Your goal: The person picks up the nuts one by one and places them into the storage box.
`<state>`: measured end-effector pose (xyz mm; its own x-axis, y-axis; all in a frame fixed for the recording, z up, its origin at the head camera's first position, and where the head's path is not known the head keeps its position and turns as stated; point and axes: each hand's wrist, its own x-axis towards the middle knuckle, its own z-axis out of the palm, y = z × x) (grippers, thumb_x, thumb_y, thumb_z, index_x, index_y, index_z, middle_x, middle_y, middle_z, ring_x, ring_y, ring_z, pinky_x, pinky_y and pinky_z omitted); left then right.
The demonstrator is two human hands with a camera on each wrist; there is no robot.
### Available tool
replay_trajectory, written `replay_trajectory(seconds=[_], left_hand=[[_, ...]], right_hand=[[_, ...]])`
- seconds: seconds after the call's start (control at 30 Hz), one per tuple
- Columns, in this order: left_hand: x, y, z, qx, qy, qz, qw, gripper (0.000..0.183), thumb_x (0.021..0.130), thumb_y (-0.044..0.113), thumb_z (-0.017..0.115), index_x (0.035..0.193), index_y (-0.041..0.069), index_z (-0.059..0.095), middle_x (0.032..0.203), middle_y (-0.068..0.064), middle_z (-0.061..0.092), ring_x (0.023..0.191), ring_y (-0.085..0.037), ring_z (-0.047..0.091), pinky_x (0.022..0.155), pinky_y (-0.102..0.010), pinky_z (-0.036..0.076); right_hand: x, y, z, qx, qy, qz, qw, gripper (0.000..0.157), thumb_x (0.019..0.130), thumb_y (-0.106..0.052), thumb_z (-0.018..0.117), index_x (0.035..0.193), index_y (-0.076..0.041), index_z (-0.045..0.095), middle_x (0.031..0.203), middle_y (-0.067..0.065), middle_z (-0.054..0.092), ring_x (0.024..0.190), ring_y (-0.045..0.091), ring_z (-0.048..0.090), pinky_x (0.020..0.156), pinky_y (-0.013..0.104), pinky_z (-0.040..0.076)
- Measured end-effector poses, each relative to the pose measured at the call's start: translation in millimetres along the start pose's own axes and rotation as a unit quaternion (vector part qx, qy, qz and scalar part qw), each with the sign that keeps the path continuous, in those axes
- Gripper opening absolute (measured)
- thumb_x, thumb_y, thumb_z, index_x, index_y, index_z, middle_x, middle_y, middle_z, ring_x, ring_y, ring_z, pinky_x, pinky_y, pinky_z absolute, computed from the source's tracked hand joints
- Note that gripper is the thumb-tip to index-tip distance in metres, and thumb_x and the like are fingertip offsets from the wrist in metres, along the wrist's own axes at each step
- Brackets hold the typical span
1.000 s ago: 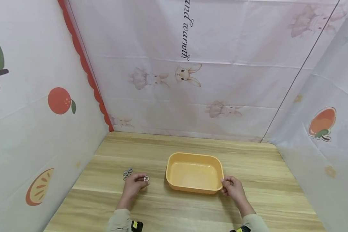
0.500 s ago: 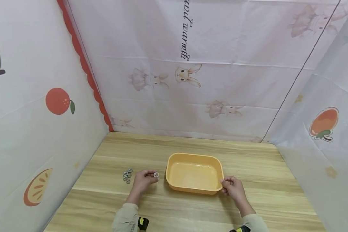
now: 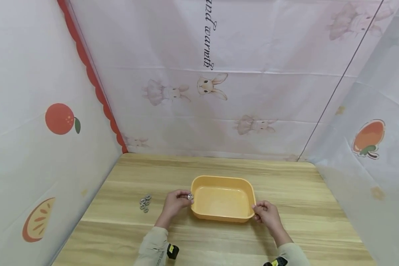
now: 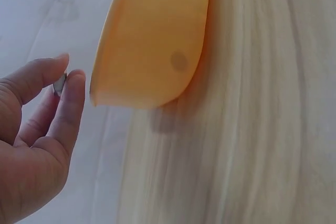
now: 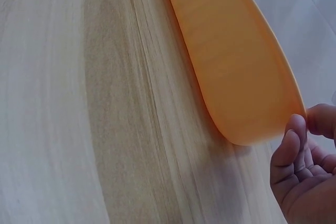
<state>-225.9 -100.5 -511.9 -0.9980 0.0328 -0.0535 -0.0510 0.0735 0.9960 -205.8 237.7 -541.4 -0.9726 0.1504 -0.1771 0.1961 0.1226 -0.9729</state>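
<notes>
Between the thumb and fingers of my left hand point(image 3: 175, 203) is a small metal nut point(image 3: 190, 196), held beside the left rim of an orange-yellow plastic bin point(image 3: 216, 218). In the left wrist view, the pinched nut point(image 4: 60, 84) shows edge-on, near the corner of the bin point(image 4: 152, 40). My right hand point(image 3: 268, 216) pinches the bin's right rim near its front corner. The right wrist view has the thumb and fingers of the right hand point(image 5: 307, 166) on either side of that rim. The inside floor of the bin is bare.
Several metal nuts point(image 3: 145, 203) lie in a small cluster on the wooden table point(image 3: 129, 236), left of the left hand. Printed cloth walls point(image 3: 173, 136) stand along the back and both sides of the table.
My left hand has carried the nut rightward from beside the cluster to the bin's left rim. The right hand keeps its pinch on the bin. The head view has shifted slightly.
</notes>
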Motion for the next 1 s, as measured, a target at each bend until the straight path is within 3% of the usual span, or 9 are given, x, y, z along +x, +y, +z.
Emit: replay_trajectory(seconds=[0.2,0.3,0.5,0.67,1.0], left_hand=[[3.3,12.9,8.2,0.018,-0.011,0.001,0.9998,0.031,0.072,-0.003,0.075,0.1,-0.009,0.063,0.09,-0.018,0.065,0.079,-0.019,0.061,0.069,-0.03,0.053],[12.8,2.2,10.2,0.02,-0.01,0.002,0.9998,0.03,0.072,0.001,0.077,0.098,-0.005,0.065,0.087,-0.012,0.065,0.078,-0.017,0.061,0.068,-0.027,0.053],[28.4,-4.5,18.6,0.025,-0.016,0.005,0.9996,0.029,0.073,0.001,0.077,0.098,-0.005,0.065,0.087,-0.011,0.065,0.078,-0.018,0.061,0.068,-0.029,0.053],[35.7,-0.2,28.0,0.03,-0.013,-0.012,0.9994,0.026,0.072,-0.002,0.077,0.096,-0.005,0.066,0.083,-0.009,0.066,0.072,-0.016,0.062,0.062,-0.028,0.054],[55.6,12.2,47.6,0.067,-0.014,-0.03,0.9972,0.021,0.069,-0.006,0.076,0.089,-0.004,0.068,0.079,-0.007,0.065,0.069,-0.017,0.063,0.063,-0.027,0.055]], right_hand=[[-0.1,-1.0,1.0,0.003,0.005,0.001,1.0,0.019,0.086,-0.002,0.063,0.096,0.01,0.052,0.067,0.008,0.057,0.055,0.017,0.055,0.05,0.028,0.049],[-0.2,-0.3,0.9,0.0,0.006,0.002,1.0,0.019,0.086,-0.002,0.063,0.096,0.01,0.052,0.067,0.008,0.057,0.055,0.017,0.054,0.05,0.028,0.049],[0.3,0.3,2.6,-0.006,0.007,0.003,1.0,0.019,0.085,-0.003,0.063,0.096,0.01,0.053,0.066,0.008,0.057,0.055,0.017,0.054,0.05,0.028,0.049],[0.4,-0.4,2.9,-0.004,0.006,0.004,1.0,0.019,0.086,-0.002,0.063,0.096,0.01,0.053,0.066,0.008,0.056,0.054,0.016,0.054,0.049,0.026,0.048],[-1.0,-1.2,3.0,-0.003,0.005,0.001,1.0,0.017,0.086,-0.001,0.062,0.095,0.01,0.052,0.065,0.007,0.056,0.053,0.016,0.054,0.047,0.024,0.048]])
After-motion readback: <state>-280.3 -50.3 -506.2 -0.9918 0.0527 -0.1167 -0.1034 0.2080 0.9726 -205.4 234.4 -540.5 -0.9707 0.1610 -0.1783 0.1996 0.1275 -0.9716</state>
